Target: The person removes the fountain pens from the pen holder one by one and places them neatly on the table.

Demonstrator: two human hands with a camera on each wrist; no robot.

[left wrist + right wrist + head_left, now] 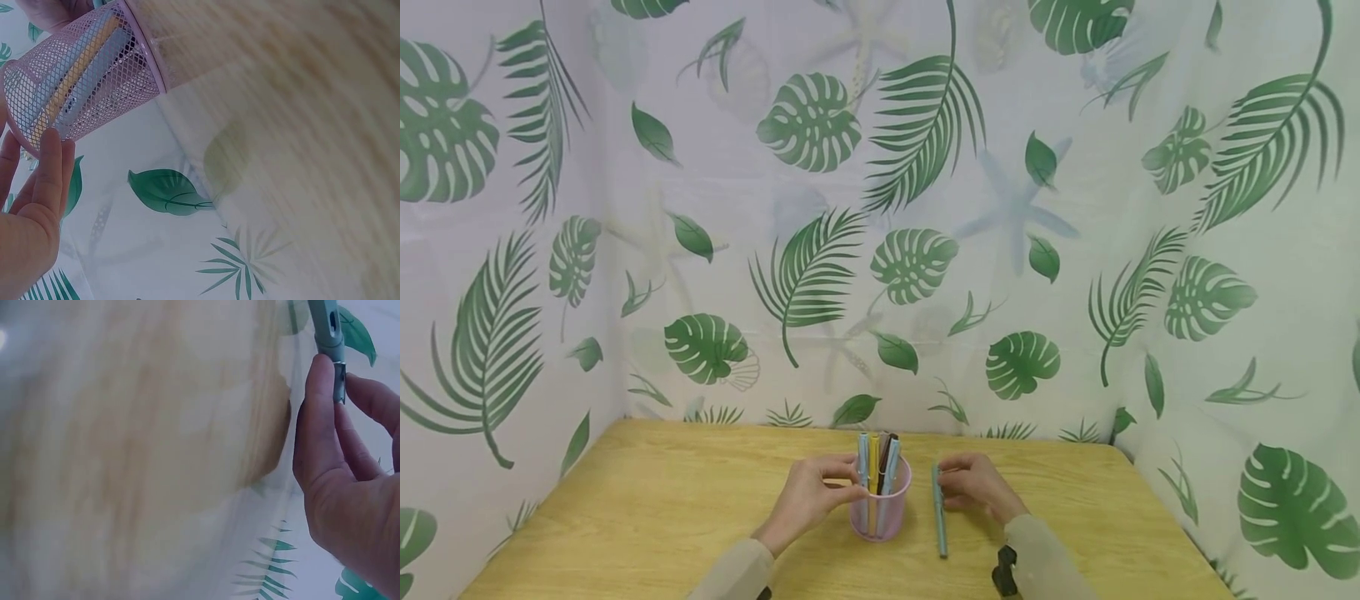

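Observation:
A pink mesh pen holder [901,510] stands upright on the table, with several pens in it: light blue pens [892,467], a yellow pen [873,458] and a dark one. My left hand [805,497] grips the holder at its rim from the left, thumb in front and fingers behind. In the left wrist view the fingertips [51,140] lie against the rim. To the right of the holder, my right hand [979,485] pinches a grey-green pen [941,525] near its far end. The right wrist view shows thumb and fingers around the pen's end [329,331].
Both hands work over a wood-grain table [685,492]. White sheeting [925,383] with green leaf prints rises behind it and along both sides. A black strap [1004,573] shows at the right wrist.

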